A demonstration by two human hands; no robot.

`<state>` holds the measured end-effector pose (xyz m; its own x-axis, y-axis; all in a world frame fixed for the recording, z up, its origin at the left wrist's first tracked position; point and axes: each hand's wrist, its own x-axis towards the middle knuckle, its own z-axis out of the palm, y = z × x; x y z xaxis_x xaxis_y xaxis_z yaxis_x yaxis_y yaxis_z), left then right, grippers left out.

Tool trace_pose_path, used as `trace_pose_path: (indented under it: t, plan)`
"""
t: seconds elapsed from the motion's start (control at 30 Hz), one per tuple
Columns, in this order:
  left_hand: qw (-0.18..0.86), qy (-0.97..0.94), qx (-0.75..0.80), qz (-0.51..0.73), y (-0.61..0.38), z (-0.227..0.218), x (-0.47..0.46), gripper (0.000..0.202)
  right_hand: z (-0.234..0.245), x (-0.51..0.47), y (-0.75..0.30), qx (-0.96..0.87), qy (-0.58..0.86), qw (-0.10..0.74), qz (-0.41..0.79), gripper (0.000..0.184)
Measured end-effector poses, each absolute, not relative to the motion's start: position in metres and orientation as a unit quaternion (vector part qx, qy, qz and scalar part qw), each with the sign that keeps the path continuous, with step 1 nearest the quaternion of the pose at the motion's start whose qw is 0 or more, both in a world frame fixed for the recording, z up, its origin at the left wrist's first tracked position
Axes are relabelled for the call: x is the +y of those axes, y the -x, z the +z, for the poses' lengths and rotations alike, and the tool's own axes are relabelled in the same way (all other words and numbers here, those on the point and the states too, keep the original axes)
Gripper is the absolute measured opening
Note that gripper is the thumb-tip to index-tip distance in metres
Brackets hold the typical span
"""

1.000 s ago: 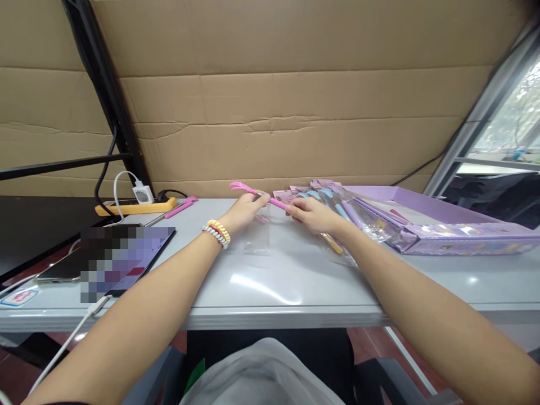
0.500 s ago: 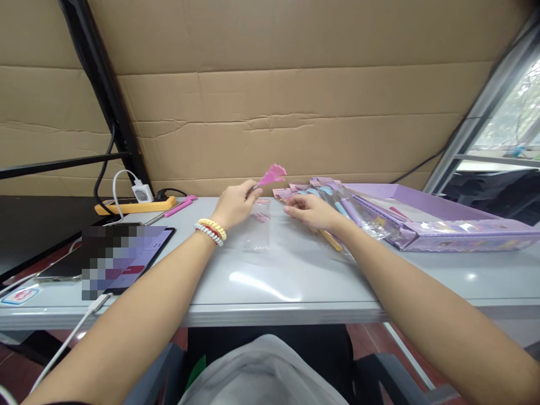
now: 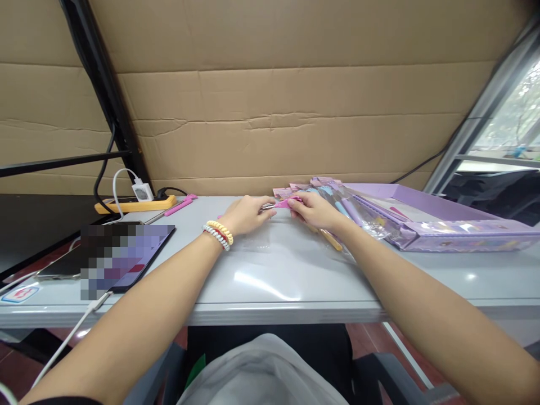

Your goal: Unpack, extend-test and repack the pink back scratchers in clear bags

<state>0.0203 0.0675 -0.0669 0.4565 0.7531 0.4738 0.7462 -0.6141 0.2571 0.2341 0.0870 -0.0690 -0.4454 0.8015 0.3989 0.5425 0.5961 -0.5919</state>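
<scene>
Both hands meet low over the far middle of a grey table (image 3: 270, 281), pinching a slim pink tool (image 3: 282, 205) between them: the left hand (image 3: 248, 215) closes its fingers on the metal-looking end, while the right hand (image 3: 311, 210) closes on the pink end, whose shape is covered by the fingers. How much of the tool lies inside either fist cannot be made out. The left wrist wears coiled bands (image 3: 218, 233) in yellow, red and white. Under and just before the left hand lies a clear plastic sleeve (image 3: 257, 242), nearly lost against the glare of the tabletop. Just beyond the right hand, a heap of packaged items (image 3: 333, 199) in pink, blue and purple spreads in crinkled film, its contents too small to tell apart, and a yellow stick (image 3: 331, 241) shows partly from under the right forearm. To the right rests a shallow purple box (image 3: 459, 236). Well apart on the left, a tablet (image 3: 126, 253) lies with its screen blurred out, near a yellow power strip (image 3: 135, 207) with a white charger (image 3: 142, 193) and a second pink tool (image 3: 180, 207). Cardboard (image 3: 295, 112) walls the background.
</scene>
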Motion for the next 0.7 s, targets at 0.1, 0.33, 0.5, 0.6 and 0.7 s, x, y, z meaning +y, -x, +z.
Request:
trace_pose_path:
  t: [0.1, 0.33, 0.5, 0.6, 0.7]
  plan:
    - [-0.005, -0.845, 0.448, 0.294, -0.022, -0.066, 0.066, 0.035, -0.07, 0.09, -0.234, -0.821, 0.405, 0.34, 0.215, 0.039]
    - [-0.065, -0.846, 0.437, 0.299, -0.027, -0.066, 0.066, 0.032, -0.065, 0.085, -0.226, -0.809, 0.438, 0.353, 0.17, 0.038]
    - [-0.06, -0.846, 0.437, 0.299, -0.031, -0.065, 0.066, 0.033, -0.067, 0.086, -0.224, -0.797, 0.42, 0.388, 0.193, 0.026]
    - [-0.042, -0.849, 0.442, 0.286, -0.031, -0.064, 0.065, 0.034, -0.072, 0.09, -0.223, -0.784, 0.416, 0.425, 0.18, 0.019]
    - [-0.025, -0.852, 0.446, 0.275, -0.032, -0.062, 0.063, 0.035, -0.073, 0.092, -0.22, -0.771, 0.426, 0.444, 0.164, 0.021]
